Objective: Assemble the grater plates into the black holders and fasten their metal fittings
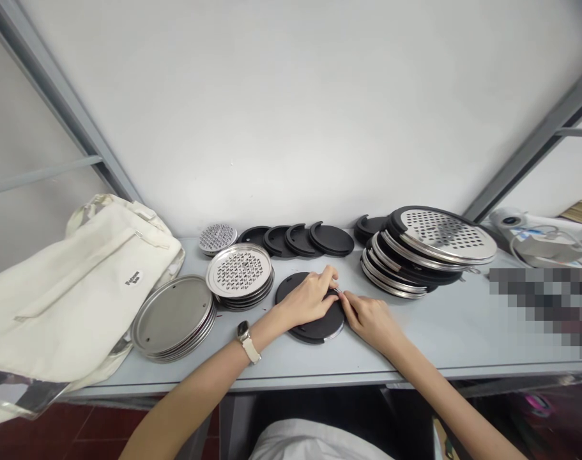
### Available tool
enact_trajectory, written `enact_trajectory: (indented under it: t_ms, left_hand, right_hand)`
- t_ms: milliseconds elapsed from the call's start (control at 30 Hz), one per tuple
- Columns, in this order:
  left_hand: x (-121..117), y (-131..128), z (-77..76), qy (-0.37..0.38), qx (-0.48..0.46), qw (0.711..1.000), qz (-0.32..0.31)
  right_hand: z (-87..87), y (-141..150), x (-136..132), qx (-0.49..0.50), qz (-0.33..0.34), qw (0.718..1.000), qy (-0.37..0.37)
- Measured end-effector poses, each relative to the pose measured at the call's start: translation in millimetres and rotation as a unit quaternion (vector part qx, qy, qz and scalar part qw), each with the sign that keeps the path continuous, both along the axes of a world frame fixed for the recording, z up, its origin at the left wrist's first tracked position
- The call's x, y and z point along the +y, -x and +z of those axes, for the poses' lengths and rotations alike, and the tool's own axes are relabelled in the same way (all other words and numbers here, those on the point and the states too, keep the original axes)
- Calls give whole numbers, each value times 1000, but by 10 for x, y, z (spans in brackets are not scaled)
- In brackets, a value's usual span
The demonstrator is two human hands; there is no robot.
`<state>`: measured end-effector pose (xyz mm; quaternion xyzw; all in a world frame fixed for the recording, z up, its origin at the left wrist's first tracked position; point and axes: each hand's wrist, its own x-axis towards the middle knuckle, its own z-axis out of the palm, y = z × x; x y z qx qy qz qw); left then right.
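Note:
A black round disc (314,331) with a bright metal edge at its near side lies flat on the shelf in front of me. My left hand (314,297), with a watch (245,338) on its wrist, presses on top of the disc, fingers bent toward its right edge. Beside that edge, my right hand (367,316) is closed in a pinch on a small shiny metal piece (338,291). The fingertips of both hands meet there, so most of the piece is hidden. Left of the disc stands a stack of round grater plates (240,271).
Plain metal discs (173,316) are stacked at left, near a cream bag (80,287). Behind lie several black discs (331,239) and a small grater plate (217,238). A leaning pile of black-rimmed graters (444,236) stands at right, before a white device with cables (511,220).

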<state>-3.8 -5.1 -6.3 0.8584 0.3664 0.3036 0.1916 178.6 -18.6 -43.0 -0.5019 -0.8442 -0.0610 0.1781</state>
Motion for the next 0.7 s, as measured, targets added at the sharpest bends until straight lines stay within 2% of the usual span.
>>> enact_trajectory:
  t_ms: [367, 700]
  left_hand:
    - [-2, -6, 41, -54, 57, 997, 14]
    - [3, -2, 42, -44, 58, 997, 3]
  right_hand:
    - [33, 9, -4, 15, 9, 1000, -11]
    - [14, 1, 12, 19, -4, 1000, -2]
